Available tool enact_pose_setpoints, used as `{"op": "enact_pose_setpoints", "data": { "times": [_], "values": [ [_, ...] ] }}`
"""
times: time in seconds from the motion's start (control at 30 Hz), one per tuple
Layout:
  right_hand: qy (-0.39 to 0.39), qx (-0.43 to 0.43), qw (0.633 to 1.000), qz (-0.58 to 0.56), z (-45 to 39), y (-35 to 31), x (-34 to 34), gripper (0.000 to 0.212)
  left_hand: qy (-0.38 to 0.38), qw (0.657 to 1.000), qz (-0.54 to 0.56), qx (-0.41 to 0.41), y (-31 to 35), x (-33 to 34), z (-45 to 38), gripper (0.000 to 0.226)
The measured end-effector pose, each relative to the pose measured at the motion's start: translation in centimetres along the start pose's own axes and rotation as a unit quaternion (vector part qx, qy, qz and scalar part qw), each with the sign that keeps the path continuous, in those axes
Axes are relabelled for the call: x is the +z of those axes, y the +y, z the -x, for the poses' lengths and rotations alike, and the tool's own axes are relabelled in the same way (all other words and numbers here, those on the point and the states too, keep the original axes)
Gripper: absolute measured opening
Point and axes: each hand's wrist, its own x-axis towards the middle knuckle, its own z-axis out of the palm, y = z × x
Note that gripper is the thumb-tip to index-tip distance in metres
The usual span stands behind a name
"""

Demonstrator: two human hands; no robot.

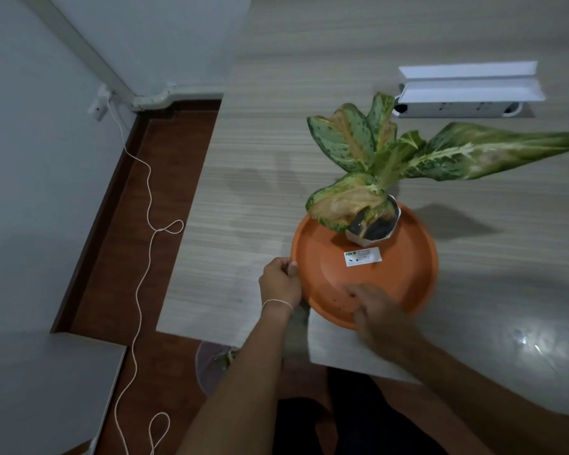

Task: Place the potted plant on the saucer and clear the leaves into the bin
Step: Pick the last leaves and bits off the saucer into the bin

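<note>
An orange round saucer (404,257) lies near the table's front edge, its near rim tilted over that edge. A small white pot (373,226) with a green and yellowed leafy plant (388,152) stands at the saucer's far side. A white label (363,256) is stuck in the saucer's middle. My left hand (280,284) pinches the saucer's left rim. My right hand (380,315), blurred, rests fingers down inside the saucer's near part; dark crumbs lie by the fingers. A bin (212,362) with some leaf inside shows on the floor under the table edge.
A white power strip with a raised lid (467,93) is set into the wooden table (243,198) at the back right. A thin white cable (145,244) trails over the brown floor at left. A grey cabinet top (40,389) is at lower left.
</note>
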Motion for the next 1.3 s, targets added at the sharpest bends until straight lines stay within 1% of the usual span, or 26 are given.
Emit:
{"op": "enact_pose_setpoints", "data": {
  "times": [0.07,0.13,0.23,0.3,0.37,0.47,0.53,0.57,0.6,0.63,0.67,0.7,0.73,0.77,0.8,0.83,0.9,0.97,1.03,1.1,1.17,1.27,1.3],
  "values": [
    [0.024,0.112,0.991,-0.069,-1.5,0.5,-2.6,0.032,0.003,1.0,0.003,0.002,0.1,0.1,0.2,0.02],
    [0.007,0.183,0.982,-0.054,-2.7,1.0,-4.1,0.026,0.005,1.0,0.011,0.0,0.1,0.2,0.2,0.019],
    [-0.036,0.256,0.966,-0.027,-3.9,1.2,-3.6,0.027,0.008,1.0,0.02,-0.007,0.0,0.4,0.3,0.017],
    [-0.055,0.282,0.954,-0.085,-4.3,0.5,-2.6,0.029,0.013,1.0,0.019,-0.007,-0.1,0.4,0.3,0.018],
    [-0.075,0.304,0.933,-0.178,-4.6,-0.6,-1.9,0.03,0.016,1.0,0.017,-0.004,-0.1,0.4,0.4,0.019],
    [-0.123,0.348,0.87,-0.328,-5.2,-1.8,-2.0,0.028,0.02,1.0,0.014,0.007,-0.3,0.5,0.4,0.02],
    [-0.139,0.351,0.849,-0.371,-5.8,-1.8,-3.0,0.028,0.017,1.0,0.012,0.016,-0.5,0.5,0.5,0.019],
    [-0.128,0.346,0.848,-0.381,-6.2,-1.6,-3.5,0.027,0.016,1.0,0.014,0.018,-0.6,0.4,0.5,0.019],
    [-0.119,0.331,0.855,-0.382,-6.5,-1.5,-3.8,0.024,0.015,1.0,0.018,0.02,-0.6,0.4,0.5,0.018],
    [-0.12,0.291,0.888,-0.336,-6.6,-1.1,-4.0,0.02,0.014,0.999,0.02,0.022,-0.6,0.3,0.4,0.018],
    [-0.134,0.217,0.942,-0.219,-6.8,-0.6,-4.0,0.019,0.013,0.999,0.019,0.024,-0.5,0.3,0.4,0.019],
    [-0.149,0.106,0.982,-0.045,-6.8,0.0,-4.1,0.022,0.014,0.999,0.017,0.025,-0.5,0.3,0.4,0.019],
    [-0.178,-0.019,0.979,0.097,-6.9,0.5,-4.1,0.028,0.014,0.999,0.015,0.025,-0.6,0.3,0.4,0.02],
    [-0.221,-0.107,0.952,0.184,-6.9,0.6,-4.0,0.035,0.012,1.0,0.013,0.026,-0.6,0.4,0.3,0.02],
    [-0.269,-0.159,0.919,0.239,-7.1,0.6,-3.9,0.042,0.011,1.0,0.01,0.026,-0.7,0.4,0.3,0.021],
    [-0.305,-0.185,0.893,0.274,-7.2,0.4,-3.8,0.046,0.011,1.0,0.007,0.027,-0.7,0.4,0.2,0.021],
    [-0.327,-0.235,0.857,0.32,-7.7,0.1,-3.4,0.047,0.012,1.0,0.002,0.029,-0.7,0.4,0.1,0.021],
    [-0.302,-0.293,0.845,0.331,-8.0,0.5,-3.0,0.045,0.013,0.999,-0.001,0.032,-0.7,0.5,0.1,0.021],
    [-0.272,-0.34,0.832,0.344,-8.2,1.3,-2.5,0.048,0.011,0.999,0.002,0.031,-0.8,0.5,0.1,0.021],
    [-0.224,-0.386,0.825,0.348,-8.2,2.2,-2.0,0.046,0.012,0.999,0.01,0.029,-0.9,0.5,0.1,0.021],
    [-0.186,-0.402,0.833,0.331,-7.8,2.5,-2.0,0.038,0.012,0.999,0.016,0.029,-1.0,0.5,0.1,0.021],
    [-0.153,-0.407,0.849,0.3,-7.2,2.9,-2.1,0.032,0.01,0.999,0.015,0.032,-1.0,0.5,0.1,0.02],
    [-0.14,-0.417,0.847,0.297,-7.0,3.0,-2.1,0.028,0.011,0.999,0.014,0.035,-1.0,0.6,0.1,0.021]
  ]
}}
